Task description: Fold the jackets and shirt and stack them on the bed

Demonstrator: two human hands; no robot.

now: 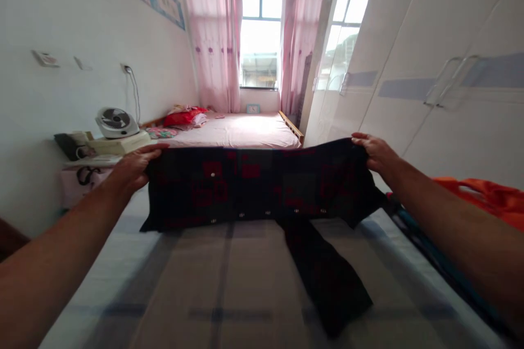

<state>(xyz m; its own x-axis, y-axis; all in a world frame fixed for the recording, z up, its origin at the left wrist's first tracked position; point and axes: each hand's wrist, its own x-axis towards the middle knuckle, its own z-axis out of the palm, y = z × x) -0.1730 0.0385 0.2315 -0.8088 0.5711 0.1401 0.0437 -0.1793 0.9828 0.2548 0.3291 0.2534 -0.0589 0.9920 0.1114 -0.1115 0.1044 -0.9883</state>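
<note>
Over my feed, I see a pale, blue-banded sheet [180, 283] with 1 dark sleeve [327, 278] lying right of its middle and dark cloth [426, 253] along its right side.

cut off right: wardrobe [434, 22], orange cloth [491, 199] | hidden: far side of dark garment [262, 191]

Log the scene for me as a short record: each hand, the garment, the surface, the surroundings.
Left hand: grips the dark garment at its upper left
Right hand: grips its upper right
Garment: stretched between the hands, red patches, small pale fasteners near the lower edge
Sleeve-like strip: trails down across the bed
Surface: checked bedsheet
Right side: orange cloth
Left side: fan on a box
</note>
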